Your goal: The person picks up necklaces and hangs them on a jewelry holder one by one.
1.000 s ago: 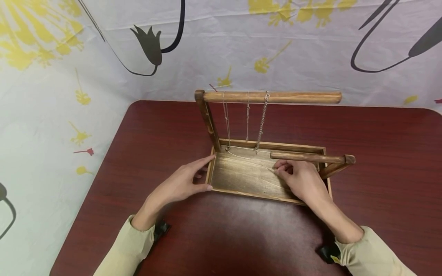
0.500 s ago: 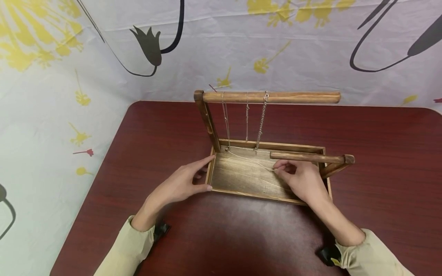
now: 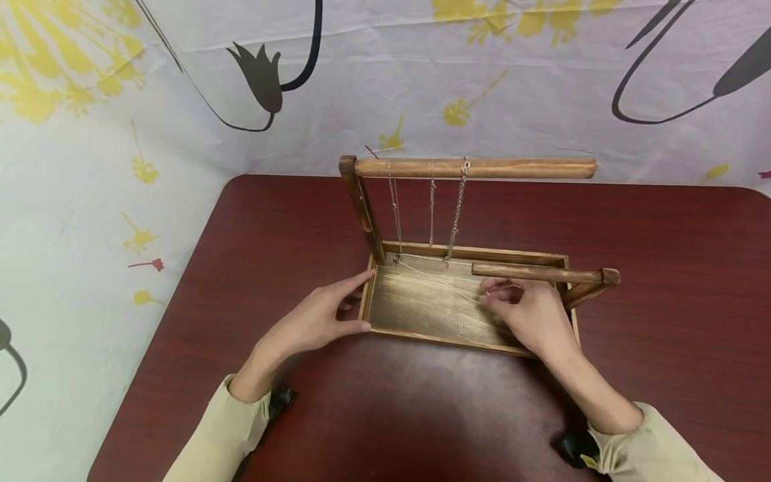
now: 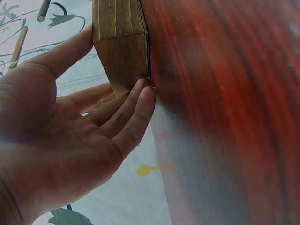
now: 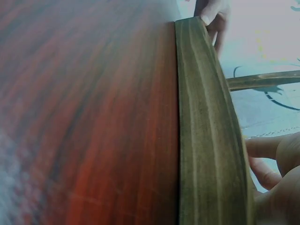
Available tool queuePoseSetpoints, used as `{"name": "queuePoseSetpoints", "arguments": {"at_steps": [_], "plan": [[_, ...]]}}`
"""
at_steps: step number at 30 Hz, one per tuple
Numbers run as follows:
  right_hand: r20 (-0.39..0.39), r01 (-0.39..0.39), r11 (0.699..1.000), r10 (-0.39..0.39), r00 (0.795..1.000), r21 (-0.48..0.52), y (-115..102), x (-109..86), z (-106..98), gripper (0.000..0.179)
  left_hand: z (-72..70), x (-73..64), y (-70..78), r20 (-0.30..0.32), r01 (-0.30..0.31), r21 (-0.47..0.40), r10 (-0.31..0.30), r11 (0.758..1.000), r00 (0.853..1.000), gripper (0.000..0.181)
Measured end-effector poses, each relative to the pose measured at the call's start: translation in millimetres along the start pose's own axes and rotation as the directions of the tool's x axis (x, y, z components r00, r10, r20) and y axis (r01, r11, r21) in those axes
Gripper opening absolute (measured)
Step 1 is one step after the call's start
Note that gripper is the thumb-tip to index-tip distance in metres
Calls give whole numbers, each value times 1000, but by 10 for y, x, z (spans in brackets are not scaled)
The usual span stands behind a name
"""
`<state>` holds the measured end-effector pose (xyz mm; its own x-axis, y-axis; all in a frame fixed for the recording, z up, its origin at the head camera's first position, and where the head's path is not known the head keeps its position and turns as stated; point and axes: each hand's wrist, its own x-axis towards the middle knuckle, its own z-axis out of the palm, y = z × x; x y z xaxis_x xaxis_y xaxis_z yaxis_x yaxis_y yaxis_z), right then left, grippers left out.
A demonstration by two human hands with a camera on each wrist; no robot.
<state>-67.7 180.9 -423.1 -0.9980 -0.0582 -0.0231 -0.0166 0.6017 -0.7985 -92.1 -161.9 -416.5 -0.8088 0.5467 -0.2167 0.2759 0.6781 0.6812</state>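
Observation:
A wooden jewelry stand with a shallow tray (image 3: 415, 311) is on the table. My left hand (image 3: 313, 318) touches the tray's left end, its thumb at the front corner and index fingertip on the rim farther back. The left wrist view shows that palm facing the tray's end (image 4: 123, 61), fingers extended. Over the tray, my right hand (image 3: 536, 314) pinches a thin chain necklace (image 3: 434, 278) between thumb and fingertips. The chain runs left to a small dark piece (image 3: 396, 258) near the left post. In the right wrist view, the tray's front wall (image 5: 206, 126) partly hides the fingers.
Several chains hang from the stand's rear bar (image 3: 512, 167), including a thicker chain (image 3: 459, 207). A shorter bar (image 3: 536, 273) juts in from the right, just over my right hand. The dark red table (image 3: 680, 281) meets a patterned cloth (image 3: 542, 94) behind.
My right hand has shifted slightly to the right, and the pinched chain now lies straighter. The left hand stays at the tray's end.

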Motion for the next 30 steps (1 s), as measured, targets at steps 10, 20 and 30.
{"name": "queuePoseSetpoints", "arguments": {"at_steps": [10, 20, 30], "plan": [[-4, 19, 1000, -19, 1000, -16, -115, -111, -86, 9, -1, -1, 1, -4, -1, 1, 1, 1000, 1000, 84], [35, 22, 999, -24, 999, 37, -235, -213, -164, 13, 5, -15, -2, -4, -5, -6, 5, 1000, 1000, 84], [-63, 146, 977, -138, 988, 153, -373, -374, -216, 19, 7, -13, -9, -9, -17, 13, 17, 1000, 1000, 85]]}}
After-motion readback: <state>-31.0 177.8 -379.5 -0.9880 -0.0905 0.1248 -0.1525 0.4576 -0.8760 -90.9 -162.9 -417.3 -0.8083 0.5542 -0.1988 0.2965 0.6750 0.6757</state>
